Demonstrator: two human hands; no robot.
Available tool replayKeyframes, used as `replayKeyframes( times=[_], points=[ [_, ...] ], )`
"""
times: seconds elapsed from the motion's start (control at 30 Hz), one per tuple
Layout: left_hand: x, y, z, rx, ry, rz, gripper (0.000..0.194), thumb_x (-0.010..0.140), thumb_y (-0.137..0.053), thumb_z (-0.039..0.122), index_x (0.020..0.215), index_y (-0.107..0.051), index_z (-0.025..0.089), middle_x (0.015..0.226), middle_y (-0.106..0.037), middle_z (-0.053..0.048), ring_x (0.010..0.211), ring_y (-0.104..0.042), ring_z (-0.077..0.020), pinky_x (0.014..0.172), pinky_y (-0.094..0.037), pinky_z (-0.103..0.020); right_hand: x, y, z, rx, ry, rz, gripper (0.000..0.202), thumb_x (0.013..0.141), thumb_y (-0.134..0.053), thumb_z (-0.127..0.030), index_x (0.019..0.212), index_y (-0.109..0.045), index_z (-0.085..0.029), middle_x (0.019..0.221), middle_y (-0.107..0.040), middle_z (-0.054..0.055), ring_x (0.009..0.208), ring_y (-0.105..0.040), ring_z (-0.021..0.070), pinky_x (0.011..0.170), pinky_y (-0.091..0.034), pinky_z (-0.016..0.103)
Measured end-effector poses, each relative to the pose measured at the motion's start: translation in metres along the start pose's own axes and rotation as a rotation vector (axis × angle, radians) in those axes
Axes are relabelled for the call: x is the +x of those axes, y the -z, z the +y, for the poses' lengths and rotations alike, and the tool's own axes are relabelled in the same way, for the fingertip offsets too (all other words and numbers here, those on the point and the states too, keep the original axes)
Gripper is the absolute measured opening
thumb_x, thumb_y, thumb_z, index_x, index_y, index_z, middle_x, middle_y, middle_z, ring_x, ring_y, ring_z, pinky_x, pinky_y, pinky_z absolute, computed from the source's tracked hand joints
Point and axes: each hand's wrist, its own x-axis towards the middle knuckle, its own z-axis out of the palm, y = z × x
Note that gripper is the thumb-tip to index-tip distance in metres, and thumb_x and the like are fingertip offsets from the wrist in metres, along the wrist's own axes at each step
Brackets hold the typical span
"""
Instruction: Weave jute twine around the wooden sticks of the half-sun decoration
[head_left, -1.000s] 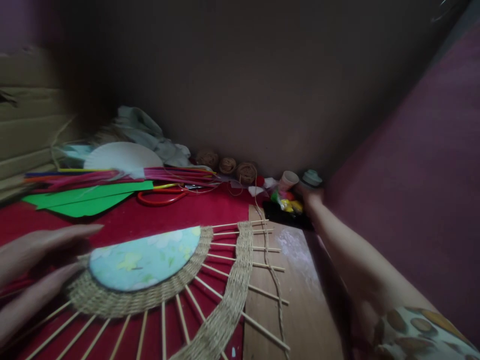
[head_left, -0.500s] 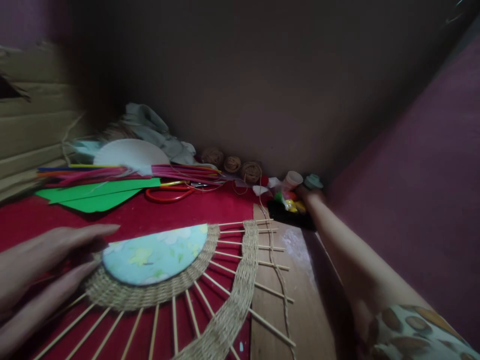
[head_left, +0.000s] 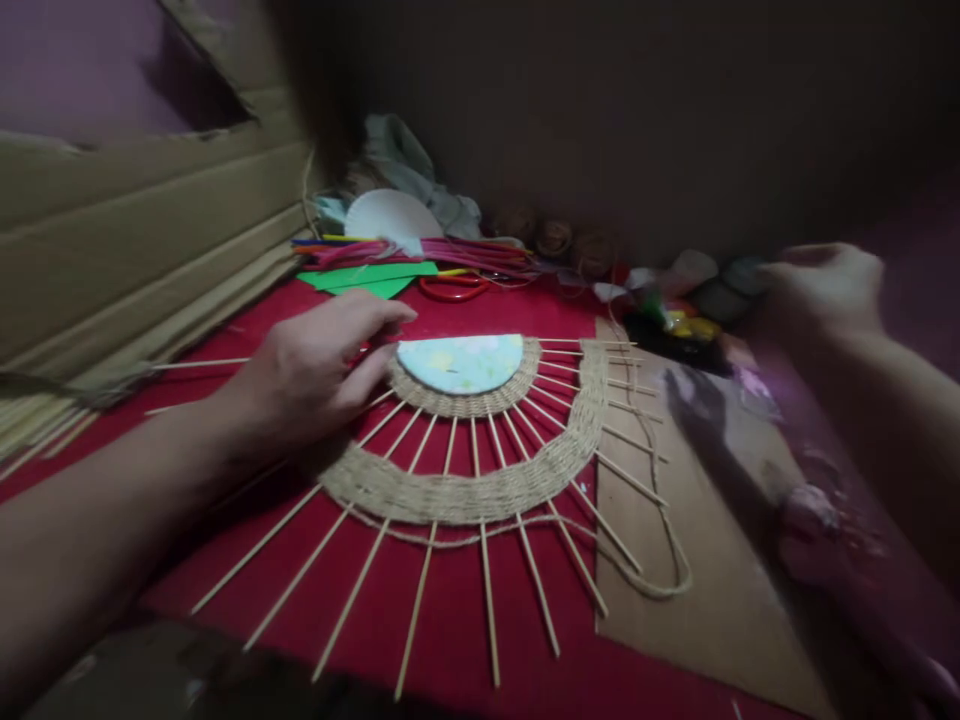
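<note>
I have the left hand at the left end of the inner woven band, its index finger and thumb a little apart in a narrow gap; the thumb tip meets the band's end, though I cannot tell whether it presses there. The right hand is up at the far right, fingers curled and blurred, near a dark jar; I cannot tell whether it grips anything. Between the hands, the half-round weaving lies with its straight edge away from me, mostly over the red sheet, its right side reaching across a brown board. I see a pale blue patterned half-circle at its centre, framed by the inner band, with thin sticks fanning out through a wider outer band. A cord runs along the outer band's lower edge, bends in a loop on the board and goes back up across the right-hand stick ends. Behind the weaving I make out green sheets, a red scissor handle, a bundle of coloured strips and blurred balls of twine. A pale cup sits beside the jar, with small yellow packets just in front. Cardboard stands along the left.
</note>
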Motion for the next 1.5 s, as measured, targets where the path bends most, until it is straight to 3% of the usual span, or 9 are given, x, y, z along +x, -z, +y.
replayKeyframes(
  times=[0.03, 0.1, 0.23, 0.3, 0.47, 1.0, 1.13, 1.33, 1.5],
  points=[
    [0.001, 0.001, 0.000, -0.022, -0.003, 0.009, 0.023, 0.091, -0.044, 0.021, 0.105, -0.060, 0.012, 0.097, -0.065, -0.009, 0.088, -0.061, -0.0167, 0.081, -0.048, -0.029, -0.013, 0.011, -0.019, 0.084, -0.168, -0.058, 0.039, 0.076, -0.069, -0.029, 0.096, -0.069, 0.005, 0.077, -0.068, 0.016, 0.064, -0.060, 0.0174, 0.052, -0.040, 0.033],
    [0.001, 0.001, -0.001, -0.059, 0.016, 0.014, 0.021, 0.091, -0.043, 0.023, 0.097, -0.062, 0.017, 0.094, -0.066, -0.006, 0.087, -0.061, -0.0171, 0.080, -0.049, -0.030, -0.048, 0.033, -0.058, 0.238, -0.205, -0.196, 0.026, 0.077, -0.068, -0.021, 0.098, -0.071, -0.006, 0.079, -0.069, 0.011, 0.063, -0.059, 0.0135, 0.056, -0.042, 0.032],
    [0.002, 0.001, -0.002, -0.132, 0.065, 0.049, 0.022, 0.091, -0.043, 0.026, 0.093, -0.064, 0.020, 0.092, -0.067, -0.005, 0.087, -0.062, -0.0162, 0.081, -0.049, -0.031, -0.131, 0.060, -0.115, 0.313, 0.415, -0.493, 0.009, 0.082, -0.061, -0.014, 0.087, -0.069, -0.015, 0.089, -0.067, 0.007, 0.081, -0.061, 0.0150, 0.074, -0.048, 0.031],
    [0.003, 0.000, -0.004, -0.155, 0.077, 0.058, 0.024, 0.091, -0.043, 0.026, 0.093, -0.065, 0.017, 0.093, -0.067, -0.007, 0.087, -0.061, -0.0152, 0.081, -0.049, -0.030, -0.160, 0.063, -0.123, 0.278, 0.571, -0.606, 0.009, 0.085, -0.059, -0.015, 0.088, -0.067, -0.016, 0.090, -0.065, 0.008, 0.084, -0.059, 0.0173, 0.072, -0.048, 0.032],
    [0.004, -0.004, -0.006, -0.183, 0.139, 0.085, 0.024, 0.087, -0.047, 0.027, 0.092, -0.068, 0.017, 0.092, -0.070, -0.006, 0.083, -0.062, -0.0151, 0.078, -0.049, -0.029, -0.183, 0.052, -0.114, 0.217, 0.641, -0.861, 0.009, 0.088, -0.057, -0.018, 0.082, -0.064, -0.018, 0.088, -0.061, 0.006, 0.085, -0.054, 0.0188, 0.073, -0.046, 0.034],
    [0.012, 0.003, 0.009, -0.232, 0.192, -0.043, 0.022, 0.083, -0.050, 0.029, 0.090, -0.068, 0.016, 0.092, -0.070, -0.007, 0.083, -0.062, -0.0145, 0.078, -0.047, -0.028, -0.194, 0.038, -0.101, 0.338, 0.531, -0.711, 0.017, 0.076, -0.050, -0.004, 0.068, -0.050, -0.020, 0.068, -0.057, 0.001, 0.063, -0.051, 0.0126, 0.058, -0.040, 0.024],
    [0.011, 0.015, 0.039, -0.239, 0.111, -0.120, 0.023, 0.086, -0.049, 0.030, 0.093, -0.066, 0.016, 0.092, -0.068, -0.006, 0.084, -0.062, -0.0152, 0.079, -0.047, -0.028, -0.193, 0.040, -0.103, 0.364, 0.462, -0.731, 0.017, 0.072, -0.052, -0.003, 0.066, -0.050, -0.019, 0.066, -0.056, 0.000, 0.060, -0.049, 0.0107, 0.056, -0.038, 0.022],
    [-0.008, 0.018, 0.093, -0.245, -0.144, -0.366, 0.022, 0.091, -0.047, 0.023, 0.106, -0.062, 0.017, 0.103, -0.061, -0.009, 0.089, -0.057, -0.0170, 0.078, -0.046, -0.029, -0.194, 0.049, -0.113, 0.433, 0.371, -0.820, 0.013, 0.074, -0.054, -0.006, 0.071, -0.055, -0.018, 0.067, -0.058, -0.001, 0.060, -0.050, 0.0101, 0.056, -0.040, 0.022],
    [-0.024, 0.005, 0.107, -0.288, -0.180, -0.471, 0.019, 0.093, -0.044, 0.022, 0.099, -0.061, 0.016, 0.102, -0.056, -0.010, 0.090, -0.053, -0.0173, 0.078, -0.046, -0.029, -0.201, 0.050, -0.115, 0.429, 0.385, -0.815, 0.013, 0.077, -0.055, -0.006, 0.073, -0.056, -0.018, 0.067, -0.059, -0.001, 0.060, -0.051, 0.0095, 0.056, -0.039, 0.022]
  ],
)
